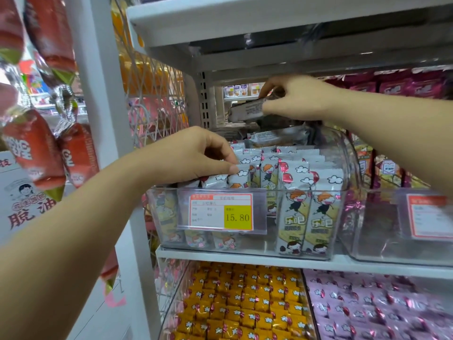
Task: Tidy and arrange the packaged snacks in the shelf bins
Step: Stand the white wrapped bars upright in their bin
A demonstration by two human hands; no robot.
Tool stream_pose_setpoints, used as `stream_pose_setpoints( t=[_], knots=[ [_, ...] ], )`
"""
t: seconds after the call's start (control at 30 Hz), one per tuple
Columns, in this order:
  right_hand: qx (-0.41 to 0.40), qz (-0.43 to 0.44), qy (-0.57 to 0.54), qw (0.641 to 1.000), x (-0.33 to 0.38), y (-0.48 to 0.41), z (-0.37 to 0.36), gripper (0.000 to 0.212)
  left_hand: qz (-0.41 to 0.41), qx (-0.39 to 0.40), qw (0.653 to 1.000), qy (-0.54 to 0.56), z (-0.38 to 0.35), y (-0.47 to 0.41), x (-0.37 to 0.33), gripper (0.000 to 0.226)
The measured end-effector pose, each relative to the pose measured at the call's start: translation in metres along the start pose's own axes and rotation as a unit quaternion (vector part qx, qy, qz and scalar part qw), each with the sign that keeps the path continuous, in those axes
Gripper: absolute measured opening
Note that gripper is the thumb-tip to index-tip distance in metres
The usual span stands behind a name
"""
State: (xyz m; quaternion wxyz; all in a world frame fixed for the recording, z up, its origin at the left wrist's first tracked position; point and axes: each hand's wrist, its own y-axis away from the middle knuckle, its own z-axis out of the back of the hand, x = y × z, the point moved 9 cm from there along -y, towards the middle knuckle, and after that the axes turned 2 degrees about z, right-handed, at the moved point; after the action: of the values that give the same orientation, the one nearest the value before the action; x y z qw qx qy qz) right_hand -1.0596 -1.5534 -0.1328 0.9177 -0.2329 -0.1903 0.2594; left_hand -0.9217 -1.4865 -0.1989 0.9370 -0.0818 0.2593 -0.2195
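Observation:
A clear plastic bin (245, 251) on the middle shelf holds several upright white snack packets (294, 177) printed with a cartoon figure and clouds. My left hand (193, 155) reaches in at the bin's front left and pinches the top of one packet (236, 179) in the left row. My right hand (299, 99) is raised above the back of the bin and grips a whitish snack packet (245, 110) held lengthwise, back side showing. Another packet (274, 138) lies flat on top of the rows at the rear.
A price tag reading 15.80 (221, 212) hangs on the bin front. A second clear bin (402, 253) with pink packets stands to the right. Below are bins of yellow packets (240, 305) and pink packets (372, 305). Red hanging bags (36, 148) and a wire rack (157, 99) are left; the upper shelf (269, 20) is close overhead.

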Motion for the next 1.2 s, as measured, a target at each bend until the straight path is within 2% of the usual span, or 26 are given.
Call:
stream_pose_setpoints(
  t=[0.2, 0.3, 0.37, 0.43, 0.5, 0.63, 0.73, 0.8, 0.9, 1.03, 1.13, 1.2],
  knots=[
    [-0.087, 0.045, -0.035, 0.995, 0.030, 0.028, 0.032, 0.029, 0.008, -0.027, 0.999, -0.031, 0.006, 0.001, -0.001, 0.011],
    [-0.088, 0.050, -0.054, 0.993, 0.036, 0.039, 0.037, 0.024, 0.006, -0.136, 0.988, -0.067, 0.026, 0.002, -0.002, 0.018],
    [-0.083, 0.053, -0.053, 0.994, 0.040, 0.042, 0.039, 0.030, -0.003, -0.234, 0.969, -0.084, 0.043, 0.008, -0.009, 0.031],
    [-0.083, 0.049, -0.040, 0.995, 0.043, 0.045, 0.040, 0.041, -0.036, -0.272, 0.960, -0.058, 0.049, 0.012, -0.021, 0.040],
    [-0.078, 0.046, -0.039, 0.995, 0.046, 0.046, 0.041, 0.044, -0.065, -0.255, 0.964, -0.028, 0.045, 0.011, -0.033, 0.043],
    [-0.065, 0.054, -0.039, 0.996, 0.053, 0.049, 0.044, 0.039, -0.094, -0.225, 0.970, 0.008, 0.037, 0.006, -0.042, 0.034],
    [-0.048, 0.056, -0.045, 0.996, 0.053, 0.052, 0.046, 0.046, -0.096, -0.225, 0.969, 0.021, 0.037, 0.007, -0.041, 0.038],
    [-0.017, 0.054, -0.041, 0.998, 0.052, 0.052, 0.044, 0.047, -0.098, -0.223, 0.969, 0.040, 0.037, 0.008, -0.040, 0.043],
    [0.049, 0.046, -0.045, 0.997, 0.049, 0.053, 0.039, 0.034, -0.109, -0.232, 0.965, 0.059, 0.040, 0.010, -0.043, 0.045],
    [0.054, 0.034, -0.055, 0.996, 0.045, 0.052, 0.037, 0.051, -0.124, -0.268, 0.949, 0.109, 0.051, 0.020, -0.047, 0.048],
    [0.066, 0.025, -0.058, 0.996, 0.044, 0.052, 0.028, 0.044, -0.130, -0.241, 0.948, 0.161, 0.051, 0.026, -0.043, 0.054],
    [0.077, 0.023, -0.024, 0.996, 0.043, 0.051, 0.018, 0.042, -0.134, -0.199, 0.959, 0.151, 0.043, 0.028, -0.041, 0.061]
  ],
)
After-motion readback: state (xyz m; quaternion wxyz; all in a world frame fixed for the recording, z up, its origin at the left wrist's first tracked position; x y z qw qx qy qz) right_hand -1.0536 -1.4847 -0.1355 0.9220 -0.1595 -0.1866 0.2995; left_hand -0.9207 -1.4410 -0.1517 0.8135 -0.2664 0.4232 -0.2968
